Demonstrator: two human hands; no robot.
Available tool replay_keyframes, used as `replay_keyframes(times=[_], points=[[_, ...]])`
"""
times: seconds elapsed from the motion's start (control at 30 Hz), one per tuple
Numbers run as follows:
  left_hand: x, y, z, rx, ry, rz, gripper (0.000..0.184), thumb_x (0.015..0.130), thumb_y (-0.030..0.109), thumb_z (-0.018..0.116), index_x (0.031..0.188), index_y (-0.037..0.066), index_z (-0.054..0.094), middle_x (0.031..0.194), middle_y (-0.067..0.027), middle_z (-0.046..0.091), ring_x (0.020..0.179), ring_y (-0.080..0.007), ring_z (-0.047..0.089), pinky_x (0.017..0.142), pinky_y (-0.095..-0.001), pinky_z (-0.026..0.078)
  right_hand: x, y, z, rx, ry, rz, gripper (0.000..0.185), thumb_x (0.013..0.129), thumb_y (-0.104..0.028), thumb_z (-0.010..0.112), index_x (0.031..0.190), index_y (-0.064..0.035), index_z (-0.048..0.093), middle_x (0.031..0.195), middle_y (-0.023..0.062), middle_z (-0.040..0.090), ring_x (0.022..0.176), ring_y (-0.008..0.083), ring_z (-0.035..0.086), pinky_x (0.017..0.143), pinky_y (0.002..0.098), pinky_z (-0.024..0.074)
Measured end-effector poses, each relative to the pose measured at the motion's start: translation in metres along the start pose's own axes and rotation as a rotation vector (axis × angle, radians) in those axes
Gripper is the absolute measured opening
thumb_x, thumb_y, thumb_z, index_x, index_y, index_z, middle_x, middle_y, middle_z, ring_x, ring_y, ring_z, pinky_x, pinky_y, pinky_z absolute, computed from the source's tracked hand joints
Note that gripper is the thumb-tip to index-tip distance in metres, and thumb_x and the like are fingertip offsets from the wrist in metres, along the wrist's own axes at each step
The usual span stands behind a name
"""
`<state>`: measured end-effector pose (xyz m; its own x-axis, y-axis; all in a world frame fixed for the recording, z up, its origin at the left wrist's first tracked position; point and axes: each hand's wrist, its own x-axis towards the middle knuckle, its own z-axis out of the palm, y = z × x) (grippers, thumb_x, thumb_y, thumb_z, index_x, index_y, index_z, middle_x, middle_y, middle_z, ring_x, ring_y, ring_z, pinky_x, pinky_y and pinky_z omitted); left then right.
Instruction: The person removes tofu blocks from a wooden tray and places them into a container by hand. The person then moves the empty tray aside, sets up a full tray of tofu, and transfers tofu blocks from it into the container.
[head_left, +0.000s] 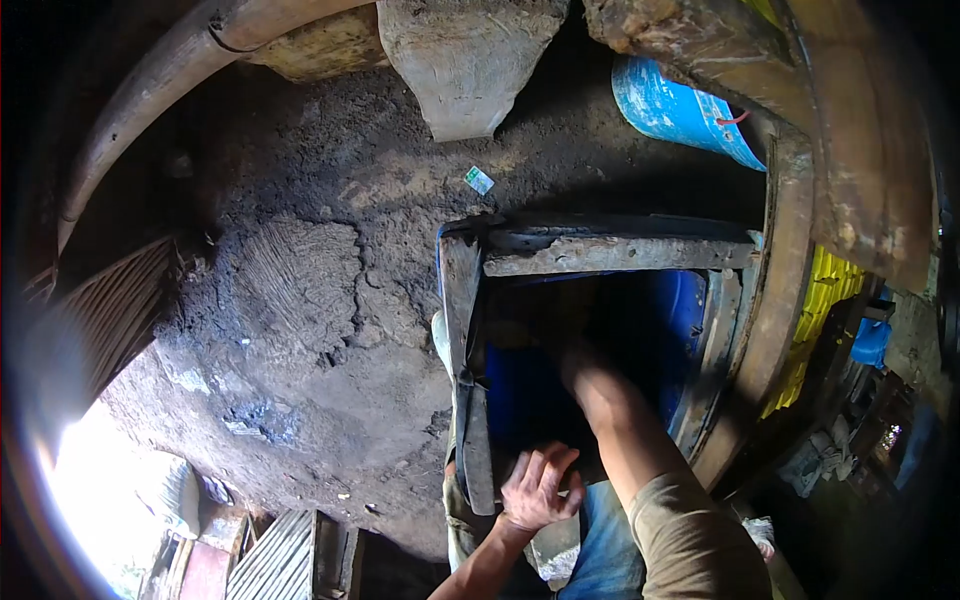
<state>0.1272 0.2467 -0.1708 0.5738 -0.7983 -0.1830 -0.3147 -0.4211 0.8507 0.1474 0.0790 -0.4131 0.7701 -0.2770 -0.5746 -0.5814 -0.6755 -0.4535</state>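
Note:
A blue-walled box with a worn wooden frame around its mouth stands in front of me. My right forearm reaches down into its dark inside, and the right hand is lost in the shadow there. At the near side of the mouth is my left hand, back upward, its fingers loosely bent and the thumb apart. Nothing shows between them. Whether this hand rests on the near rim cannot be made out. What lies inside the box is too dark to see.
Uneven dirt floor stretches left of the box. A small green and white packet lies beyond it. To the right are a wooden beam, yellow ridged material and a blue curved sheet. A bamboo pole crosses the upper left.

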Motion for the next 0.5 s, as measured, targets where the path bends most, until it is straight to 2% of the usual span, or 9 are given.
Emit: replay_keyframes(times=[0.4, 0.5], points=[[0.001, 0.0, 0.002, 0.017, 0.001, -0.006, 0.034, 0.071, 0.019, 0.064, 0.104, 0.011, 0.062, 0.097, -0.0075, 0.062, 0.077, -0.0249, 0.06, 0.066, -0.0331, 0.051, -0.011, 0.001, -0.016, -0.084, 0.042, -0.002, 0.033, 0.081, -0.004, 0.062, 0.114, -0.0048, 0.059, 0.113, 0.0137, 0.061, 0.103, 0.029, 0.059, 0.089, 0.0362, 0.0497], [0.002, 0.003, 0.0, 0.048, 0.01, 0.008, 0.037, 0.065, 0.017, 0.066, 0.1, 0.009, 0.061, 0.094, -0.0087, 0.063, 0.076, -0.0261, 0.061, 0.066, -0.034, 0.051, -0.014, -0.004, -0.02, -0.101, 0.072, 0.027, 0.032, 0.081, -0.004, 0.062, 0.113, -0.0047, 0.059, 0.113, 0.0142, 0.061, 0.103, 0.0298, 0.06, 0.089, 0.0366, 0.05]])
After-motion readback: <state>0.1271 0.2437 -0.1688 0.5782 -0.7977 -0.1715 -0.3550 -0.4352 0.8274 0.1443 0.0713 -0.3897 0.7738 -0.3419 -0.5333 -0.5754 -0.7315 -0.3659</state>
